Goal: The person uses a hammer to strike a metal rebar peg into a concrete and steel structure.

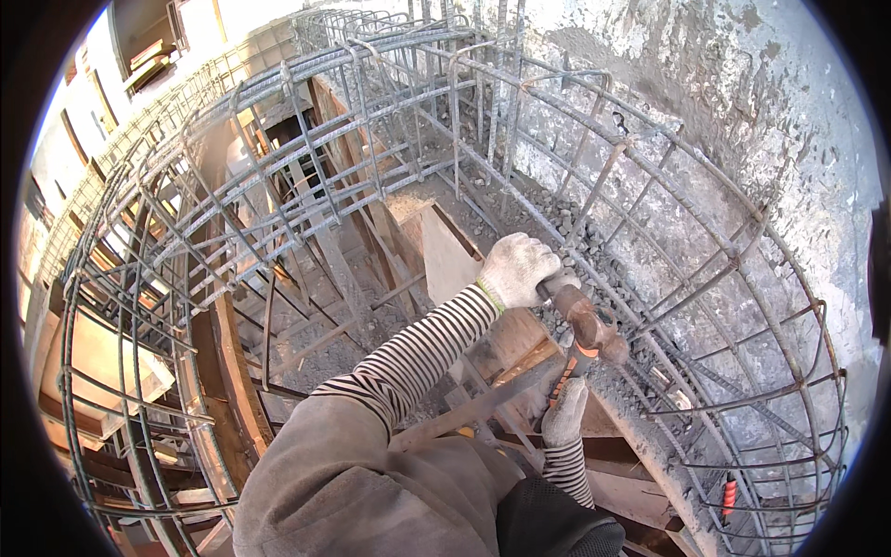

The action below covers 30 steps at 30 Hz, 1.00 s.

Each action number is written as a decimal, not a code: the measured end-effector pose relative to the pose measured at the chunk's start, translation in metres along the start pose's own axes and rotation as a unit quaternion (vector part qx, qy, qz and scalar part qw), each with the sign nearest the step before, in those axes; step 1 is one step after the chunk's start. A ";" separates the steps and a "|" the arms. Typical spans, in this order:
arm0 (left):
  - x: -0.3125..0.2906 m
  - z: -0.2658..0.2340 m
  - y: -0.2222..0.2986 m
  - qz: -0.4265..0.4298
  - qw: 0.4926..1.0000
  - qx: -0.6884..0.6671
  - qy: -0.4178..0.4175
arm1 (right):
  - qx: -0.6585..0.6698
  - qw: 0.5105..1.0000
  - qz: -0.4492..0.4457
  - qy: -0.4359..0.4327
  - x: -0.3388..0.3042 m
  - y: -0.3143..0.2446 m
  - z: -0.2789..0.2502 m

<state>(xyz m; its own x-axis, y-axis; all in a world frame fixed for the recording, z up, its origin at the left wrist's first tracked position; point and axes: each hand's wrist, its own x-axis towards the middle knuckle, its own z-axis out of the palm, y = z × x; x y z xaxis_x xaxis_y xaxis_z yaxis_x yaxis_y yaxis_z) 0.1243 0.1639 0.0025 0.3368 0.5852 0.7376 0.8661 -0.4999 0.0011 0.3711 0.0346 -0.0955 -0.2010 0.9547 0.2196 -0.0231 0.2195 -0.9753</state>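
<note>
My left hand (516,270), in a white knit glove with a striped sleeve, is closed round a short metal bar (555,284). Its grey end sticks out on the right of the fist; the rest is hidden, so I cannot tell what kind of bar it is. My right hand (564,414), gloved too, is closed on the orange and black handle of a hammer (588,326). The brown, worn hammer head lies right beside the bar's end; whether they touch I cannot tell. Broken rubble (568,229) lies around the bar and along the wall's foot.
Steel reinforcing bars (620,147) tied into cages curve around me on the left, ahead and right. A rough, patchy wall (742,102) rises at the right. Wooden boards (447,255) stand in front of me. A red-orange object (729,495) is among the bars at lower right.
</note>
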 end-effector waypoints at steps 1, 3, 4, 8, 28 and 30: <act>-0.013 0.001 0.002 0.016 1.000 -0.001 -0.004 | 0.180 0.970 0.157 -0.037 -0.001 -0.046 -0.003; -0.038 -0.010 0.000 0.021 0.998 -0.053 0.007 | -0.048 0.998 0.000 0.034 -0.020 -0.005 -0.026; -0.044 -0.020 -0.005 0.037 0.997 -0.068 -0.003 | -0.031 0.999 0.019 0.003 -0.026 -0.003 -0.037; -0.006 -0.043 0.000 0.003 0.968 -0.184 0.169 | -0.002 0.997 0.078 -0.017 -0.050 -0.005 -0.055; 0.039 -0.069 0.007 0.017 0.914 -0.259 0.312 | 0.089 0.996 -0.003 0.017 -0.048 -0.043 -0.043; 0.048 -0.078 -0.011 0.015 0.930 -0.223 0.291 | 0.123 0.989 -0.080 -0.002 -0.031 -0.081 -0.030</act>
<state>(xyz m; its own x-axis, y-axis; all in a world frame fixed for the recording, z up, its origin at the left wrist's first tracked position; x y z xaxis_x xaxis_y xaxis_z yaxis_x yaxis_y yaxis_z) 0.1019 0.1478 0.0904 -0.0107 0.1875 0.9822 0.5773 -0.8009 0.1592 0.4086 -0.0069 -0.0223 -0.1802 0.9106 0.3720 -0.2920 0.3116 -0.9042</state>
